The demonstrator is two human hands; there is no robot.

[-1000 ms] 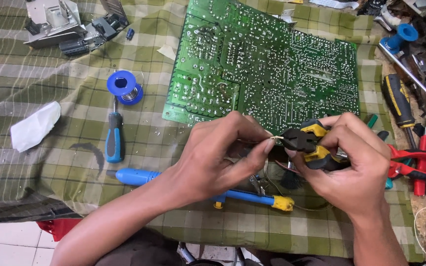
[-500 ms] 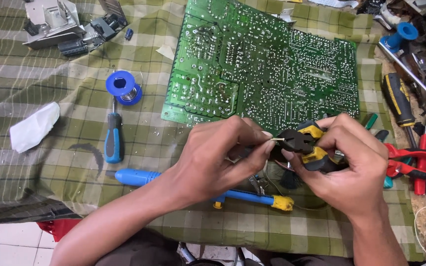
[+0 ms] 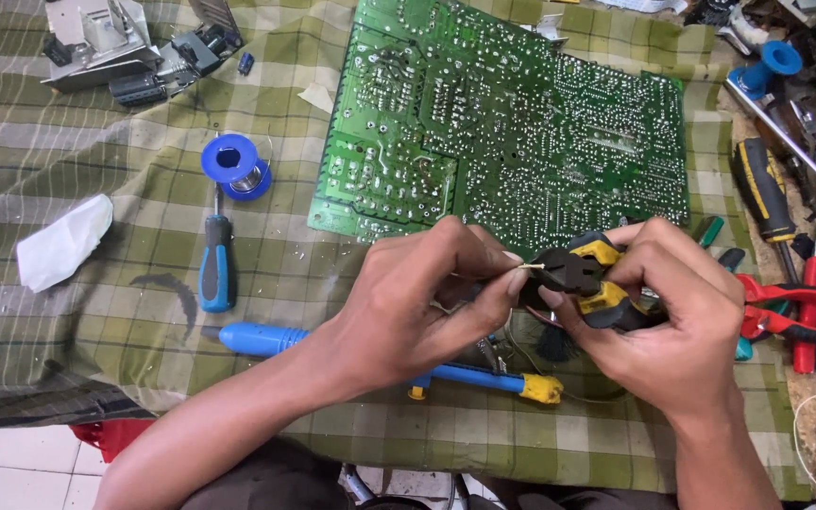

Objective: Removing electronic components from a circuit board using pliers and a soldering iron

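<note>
a green-and-cream checked cloth (image 3: 144, 179) covers the table, likely laid to catch small parts. on it lies one large green circuit board (image 3: 512, 123), solder side up so its joints face the person. at the top left sits one grey metal assembly (image 3: 106, 47), pushed well away from the hands. one long blue soldering tool with a yellow end (image 3: 266, 338) lies along the near edge, partly under the left forearm, close enough to grab. the left hand (image 3: 417, 302) is closed, pinching a thin pale wire end (image 3: 533, 268) between thumb and forefinger, steadying it at the tool's nose. the right hand (image 3: 658, 321) is closed around one pair of black-and-yellow cutters (image 3: 583, 279), whose nose meets that wire; whether the blades have bitten cannot be told. two red-handled pliers (image 3: 805, 307) rest just right of that hand. left of the board lie one blue-handled screwdriver (image 3: 216, 269), one white crumpled tissue (image 3: 63, 241) and one blue solder spool (image 3: 235, 163); a second blue spool (image 3: 772, 64) sits at the top right.
</note>
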